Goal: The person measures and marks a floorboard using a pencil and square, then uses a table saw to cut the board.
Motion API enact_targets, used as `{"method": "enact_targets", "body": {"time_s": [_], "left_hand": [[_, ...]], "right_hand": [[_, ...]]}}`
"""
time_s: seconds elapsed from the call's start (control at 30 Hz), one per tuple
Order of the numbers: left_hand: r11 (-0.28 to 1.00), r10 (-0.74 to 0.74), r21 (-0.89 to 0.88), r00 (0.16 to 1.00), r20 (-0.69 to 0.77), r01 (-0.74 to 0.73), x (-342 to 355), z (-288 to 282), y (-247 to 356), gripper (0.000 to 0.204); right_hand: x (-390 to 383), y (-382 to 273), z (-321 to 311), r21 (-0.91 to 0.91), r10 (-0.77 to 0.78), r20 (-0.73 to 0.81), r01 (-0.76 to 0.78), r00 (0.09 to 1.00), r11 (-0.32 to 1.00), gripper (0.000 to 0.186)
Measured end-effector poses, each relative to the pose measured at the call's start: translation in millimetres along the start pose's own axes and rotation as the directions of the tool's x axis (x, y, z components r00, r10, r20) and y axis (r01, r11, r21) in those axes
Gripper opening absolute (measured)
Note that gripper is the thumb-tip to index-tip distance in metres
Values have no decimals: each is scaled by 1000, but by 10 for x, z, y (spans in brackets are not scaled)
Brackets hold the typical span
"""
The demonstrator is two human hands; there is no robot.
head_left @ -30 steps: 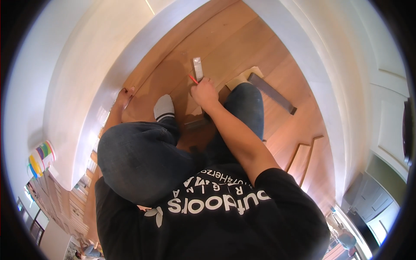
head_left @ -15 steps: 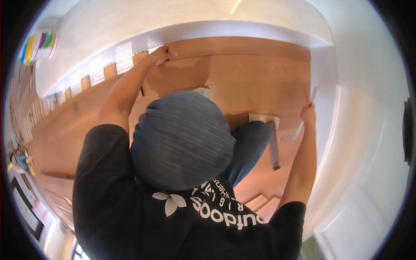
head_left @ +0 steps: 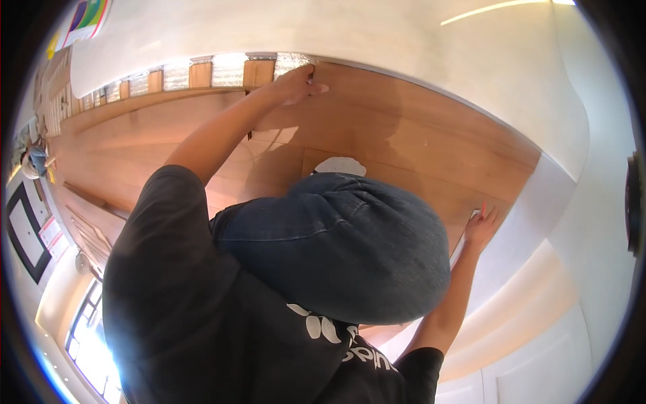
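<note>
My left hand (head_left: 301,83) reaches to the far edge of the floor. Its fingers curl over the left end of a brown wooden floor plank (head_left: 404,101) along the far wall, with the thumb stretched to the right. At the right, near the plank's other end, my right hand (head_left: 480,227) is low over the boards, closed round a thin bent metal pull bar (head_left: 458,248). A small red piece (head_left: 483,207) shows at its fingers; I cannot tell what it is. My jeans-clad knee (head_left: 350,249) hides the floor between my arms.
Silvery underlay (head_left: 227,69) with short wood pieces (head_left: 200,75) lines the far wall at the left. White walls (head_left: 431,34) bound the far side and right. A white bucket (head_left: 86,19) with coloured bands stands far left. Loose boards (head_left: 87,219) lie at the left.
My view has shifted and tilted. My right hand has come lower onto the boards, and the pull bar is now mostly hidden. My left hand stays at the plank's end.
</note>
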State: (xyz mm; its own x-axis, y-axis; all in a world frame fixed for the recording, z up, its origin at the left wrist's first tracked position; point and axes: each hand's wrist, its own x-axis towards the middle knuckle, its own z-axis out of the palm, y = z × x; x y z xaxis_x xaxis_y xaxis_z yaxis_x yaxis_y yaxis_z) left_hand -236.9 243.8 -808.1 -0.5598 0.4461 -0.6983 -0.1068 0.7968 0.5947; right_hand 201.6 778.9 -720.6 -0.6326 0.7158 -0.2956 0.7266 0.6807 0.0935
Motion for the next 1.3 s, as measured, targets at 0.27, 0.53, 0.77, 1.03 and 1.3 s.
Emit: {"method": "enact_targets", "body": {"time_s": [0.27, 0.53, 0.77, 1.03, 1.3], "left_hand": [[986, -29, 166, 999, 33, 23, -38, -42, 716, 64], [978, -51, 201, 997, -63, 63, -129, -53, 352, 57], [999, -22, -26, 1000, 10, 22, -49, 0, 496, 43], [977, -194, -72, 976, 104, 202, -224, -174, 611, 49], [945, -322, 83, 945, 53, 317, -107, -271, 642, 40]], "right_hand": [[1258, -455, -52, -105, -113, 50, 118, 992, 987, 70], [988, -1344, -473, -77, -61, 180, 76, 982, 994, 85], [998, -1067, -441, -22, -35, 182, 39, 983, 999, 83], [928, -1168, -483, 95, -90, 176, 74, 980, 993, 85], [832, -1055, -654, 196, -104, 191, 66, 976, 978, 75]]}}
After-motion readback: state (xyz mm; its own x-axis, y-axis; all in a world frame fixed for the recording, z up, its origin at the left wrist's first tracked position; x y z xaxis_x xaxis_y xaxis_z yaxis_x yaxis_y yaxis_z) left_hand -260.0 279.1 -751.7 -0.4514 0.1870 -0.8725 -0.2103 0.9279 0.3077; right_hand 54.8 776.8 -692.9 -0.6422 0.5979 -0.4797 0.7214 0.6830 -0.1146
